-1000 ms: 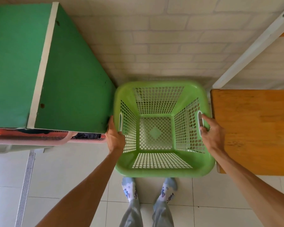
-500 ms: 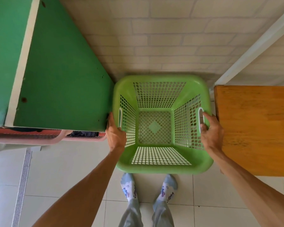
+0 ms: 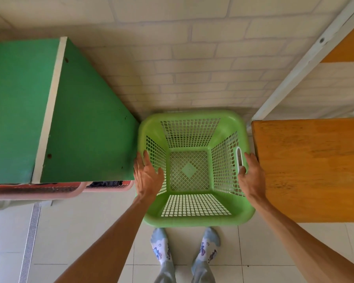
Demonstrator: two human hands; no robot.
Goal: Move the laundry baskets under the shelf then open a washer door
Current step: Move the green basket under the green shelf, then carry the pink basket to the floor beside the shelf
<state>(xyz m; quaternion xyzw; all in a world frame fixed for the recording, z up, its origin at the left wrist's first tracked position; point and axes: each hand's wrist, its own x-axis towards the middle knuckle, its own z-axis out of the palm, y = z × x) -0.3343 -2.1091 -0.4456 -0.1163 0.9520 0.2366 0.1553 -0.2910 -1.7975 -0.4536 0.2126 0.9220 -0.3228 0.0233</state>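
Observation:
An empty green laundry basket (image 3: 194, 218) stands on the tiled floor against the brick wall, between a green shelf (image 3: 86, 127) and an orange wooden table (image 3: 311, 168). My left hand (image 3: 147, 176) lies over the basket's left rim with fingers spread, gripping nothing. At the right side, my right hand (image 3: 251, 176) is on the white-edged handle slot, thumb in the slot and fingers along the outer rim. Two pink baskets (image 3: 106, 185) poke out from under the green shelf; one holds dark clothes. No washer is in view.
My feet in patterned socks (image 3: 184, 248) stand just behind the basket. A floor drain strip (image 3: 30, 242) runs along the left. A white frame post (image 3: 307, 60) rises at the right by the wall.
The basket has gone down and back to the wall, onto the floor. My left hand has let go of the left handle and spread open. My right hand has loosened on the right handle.

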